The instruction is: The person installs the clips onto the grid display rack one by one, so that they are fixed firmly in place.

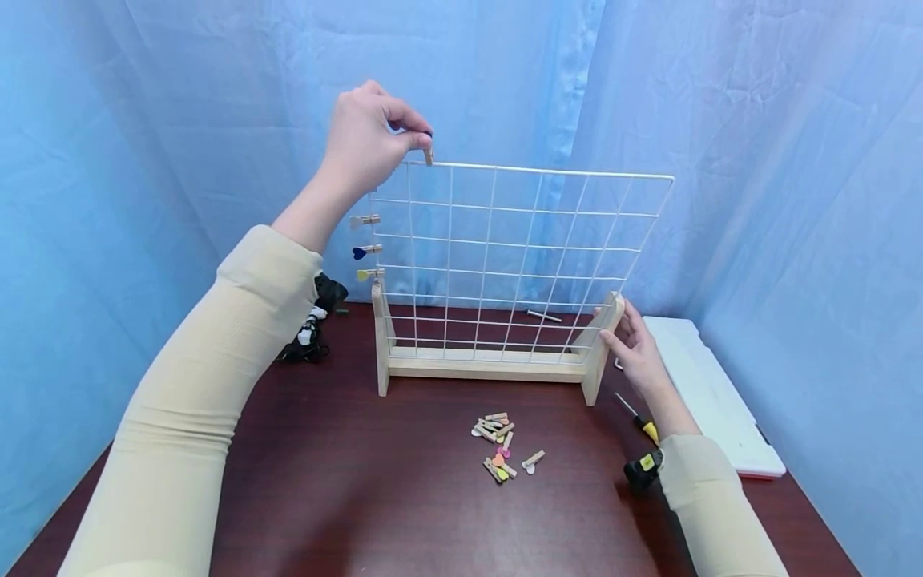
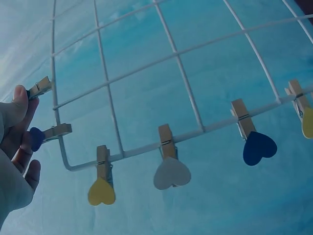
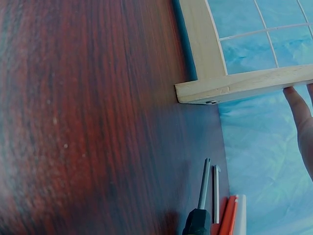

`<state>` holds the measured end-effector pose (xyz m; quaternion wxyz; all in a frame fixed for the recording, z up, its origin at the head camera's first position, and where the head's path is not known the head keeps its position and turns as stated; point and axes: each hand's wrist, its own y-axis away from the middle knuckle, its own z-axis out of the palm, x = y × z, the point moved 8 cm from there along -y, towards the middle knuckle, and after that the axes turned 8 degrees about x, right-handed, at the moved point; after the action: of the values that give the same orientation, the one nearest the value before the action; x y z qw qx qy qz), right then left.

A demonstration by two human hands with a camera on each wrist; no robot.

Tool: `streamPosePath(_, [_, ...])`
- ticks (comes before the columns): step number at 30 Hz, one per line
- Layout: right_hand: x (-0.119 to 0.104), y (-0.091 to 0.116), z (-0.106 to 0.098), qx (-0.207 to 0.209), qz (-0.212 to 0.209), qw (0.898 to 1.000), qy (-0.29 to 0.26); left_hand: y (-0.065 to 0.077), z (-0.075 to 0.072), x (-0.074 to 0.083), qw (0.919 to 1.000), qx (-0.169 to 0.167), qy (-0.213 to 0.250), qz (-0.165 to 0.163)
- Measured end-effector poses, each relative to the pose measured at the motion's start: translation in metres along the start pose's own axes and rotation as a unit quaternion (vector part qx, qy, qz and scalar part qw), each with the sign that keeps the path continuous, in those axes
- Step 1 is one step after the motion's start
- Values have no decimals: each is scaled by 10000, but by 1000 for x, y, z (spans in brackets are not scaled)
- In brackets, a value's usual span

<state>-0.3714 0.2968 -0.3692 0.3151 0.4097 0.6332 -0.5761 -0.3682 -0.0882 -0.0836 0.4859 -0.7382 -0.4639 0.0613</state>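
Observation:
A white wire grid (image 1: 495,167) stands in a wooden stand (image 1: 485,368). At the grid's top edge my left hand (image 1: 368,136) pinches a small wooden clothespin (image 2: 40,87) with a dark decoration mostly covered by the fingers. Beside it, a clothespin with a purple heart (image 2: 36,139) is clipped near the corner. Down the left side hang several more, with yellow (image 2: 101,192), pale grey (image 2: 172,173) and dark blue hearts (image 2: 259,148). My right hand (image 1: 638,353) grips the stand's right upright (image 1: 604,344), thumb in front and other fingers partly hidden behind.
A loose pile of heart clothespins (image 1: 497,437) lies on the dark wood table (image 1: 404,497). On the right are a screwdriver (image 1: 647,431), a black tape measure (image 1: 640,471) and a white panel (image 1: 710,393). Black items (image 1: 306,344) sit back left; a metal rod (image 1: 544,316) lies behind the grid.

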Motion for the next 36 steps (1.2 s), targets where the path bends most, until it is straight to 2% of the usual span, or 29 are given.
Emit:
streamPosePath(5, [9,-3,-3,-34,1,10000,26,1,8,-3,9998,-148,-81,111])
streamPosePath(16, [16,-5,-4,-11,-50,10000,-17,6,10,-2,9989,-200,96,408])
streamPosePath(18, [16,-5,-4,-7,-33,10000,-16,9,6,2,9983,-14,91,575])
streamPosePath(20, [15,-5,-5,-4,-26,10000,12,16,0,9,9949,427,170,898])
streamPosePath(23, [12,-5,-4,-12,-23,10000,2,35,-8,26,9786,1287,381,1561])
streamPosePath(25, [9,-4,-3,-15,-31,10000,-3,51,-6,35,9676,1577,659,1859])
streamPosePath(26, [7,-4,-3,-21,-39,10000,-3,59,-2,39,9646,1586,783,1956])
streamPosePath(28, [3,-2,-2,-15,-51,10000,32,77,11,43,9650,1361,935,2037])
streamPosePath(29, [1,-2,-1,-8,-63,10000,51,86,21,43,9679,1141,1013,1997])
streamPosePath(32, [-4,-1,0,3,-90,9999,62,118,55,40,9743,435,1084,1927])
streamPosePath(36, [-6,0,1,18,-94,10000,-8,167,104,30,9801,-526,1063,1594])
